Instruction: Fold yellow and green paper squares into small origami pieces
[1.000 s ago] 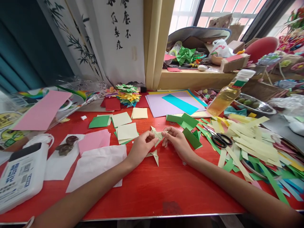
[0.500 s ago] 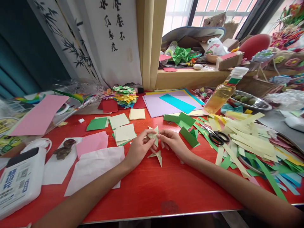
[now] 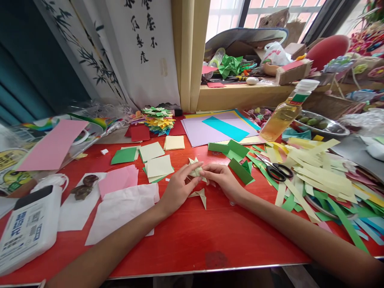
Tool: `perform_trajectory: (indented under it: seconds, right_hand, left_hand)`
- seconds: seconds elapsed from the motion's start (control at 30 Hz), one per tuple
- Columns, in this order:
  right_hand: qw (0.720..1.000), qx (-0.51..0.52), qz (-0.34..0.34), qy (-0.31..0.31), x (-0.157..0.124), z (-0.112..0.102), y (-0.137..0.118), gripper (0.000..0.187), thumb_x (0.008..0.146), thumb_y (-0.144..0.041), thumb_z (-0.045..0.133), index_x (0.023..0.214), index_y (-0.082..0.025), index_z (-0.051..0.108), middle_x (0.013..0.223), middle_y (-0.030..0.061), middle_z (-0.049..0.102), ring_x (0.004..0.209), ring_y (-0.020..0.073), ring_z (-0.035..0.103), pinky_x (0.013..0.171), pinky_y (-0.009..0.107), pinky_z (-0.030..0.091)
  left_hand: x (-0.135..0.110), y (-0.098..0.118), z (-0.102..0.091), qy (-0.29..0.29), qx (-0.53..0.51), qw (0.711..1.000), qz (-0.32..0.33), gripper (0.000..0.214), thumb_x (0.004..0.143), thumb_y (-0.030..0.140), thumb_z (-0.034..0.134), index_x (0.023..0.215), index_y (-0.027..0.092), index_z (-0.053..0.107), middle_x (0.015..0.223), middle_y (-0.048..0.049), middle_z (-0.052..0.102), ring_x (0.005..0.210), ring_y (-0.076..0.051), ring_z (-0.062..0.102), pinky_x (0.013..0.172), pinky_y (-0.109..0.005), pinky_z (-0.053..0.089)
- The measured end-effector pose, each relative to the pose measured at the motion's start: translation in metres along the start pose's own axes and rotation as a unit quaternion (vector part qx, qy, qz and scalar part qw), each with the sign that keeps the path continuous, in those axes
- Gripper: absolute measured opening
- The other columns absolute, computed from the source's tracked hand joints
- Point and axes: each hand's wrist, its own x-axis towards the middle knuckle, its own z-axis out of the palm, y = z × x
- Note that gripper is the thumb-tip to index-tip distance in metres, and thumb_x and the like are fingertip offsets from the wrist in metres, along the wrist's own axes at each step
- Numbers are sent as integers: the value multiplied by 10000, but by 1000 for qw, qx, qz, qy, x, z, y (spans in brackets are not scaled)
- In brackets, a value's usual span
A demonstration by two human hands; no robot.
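Between my hands is a pale yellow folded paper star (image 3: pixel 196 171), its points sticking out above and below my fingers. My left hand (image 3: pixel 180 185) pinches it from the left side. From the right, my right hand (image 3: pixel 222 179) grips its edge with thumb and forefinger; the other fingertips are partly hidden behind the paper. A second pale folded paper piece (image 3: pixel 203 196) with pointed tips lies on the red table (image 3: pixel 195 236) just below my hands. Square pale paper sheets (image 3: pixel 159 167) lie to the left of the star, and folded green paper (image 3: pixel 241 171) rests to its right.
Black-handled scissors (image 3: pixel 279 172) lie beside a heap of paper strips (image 3: pixel 322 172). A bottle of yellow liquid (image 3: pixel 280 116) stands behind them. Further back are a stack of folded coloured stars (image 3: pixel 159 121) and lilac sheets (image 3: pixel 198 132). Pink paper (image 3: pixel 120 179) and a white box (image 3: pixel 30 228) are at left.
The star has turned between my fingers, so more of its points face up. My left fingers now reach further over it. The whole view has shifted slightly.
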Motion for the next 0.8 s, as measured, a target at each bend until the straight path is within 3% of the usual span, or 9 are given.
perform_trajectory:
  seconds: [0.1, 0.3, 0.43, 0.63, 0.8]
  right_hand:
    - [1000, -9, 1, 11, -1, 1, 0, 242, 754, -380, 614, 725, -139, 626, 525, -28, 484, 477, 67, 348, 461, 222, 237]
    - [1000, 4, -9, 25, -4, 4, -3, 244, 770, -354, 606, 645, -146, 579, 529, -31, 495, 488, 65, 361, 474, 221, 255]
    - [999, 28, -15, 23, -5, 4, -3, 215, 761, -317, 620, 630, -150, 586, 548, -37, 495, 492, 60, 366, 476, 217, 257]
    - [999, 44, -25, 18, -4, 2, -1, 159, 744, -302, 638, 656, -169, 644, 580, -34, 528, 547, 74, 398, 528, 215, 306]
    - [999, 34, -31, -14, -4, 3, 0, 179, 769, -331, 601, 770, -174, 687, 795, 22, 634, 759, 134, 521, 710, 254, 392]
  left_hand:
    - [0, -2, 1, 0, 41, 999, 8, 372, 862, 312, 458, 1232, 284, 467, 1008, -26, 524, 863, -131, 536, 765, -252, 464]
    - [-3, -6, 5, 97, 167, 972, 132, 357, 859, 256, 472, 1215, 277, 477, 1299, -48, 360, 1202, -193, 358, 977, -351, 380]
    - [-3, -8, 6, 77, 217, 954, 191, 383, 876, 215, 441, 1255, 263, 438, 1326, -33, 417, 1250, -200, 303, 1019, -403, 337]
    - [-2, -8, 3, 25, 119, 983, 136, 371, 880, 231, 433, 1251, 250, 455, 1221, -24, 547, 1136, -161, 470, 955, -334, 407]
    - [-2, -4, 0, 40, 39, 998, 42, 323, 861, 272, 465, 1175, 272, 542, 1054, -11, 632, 958, -151, 567, 854, -278, 438]
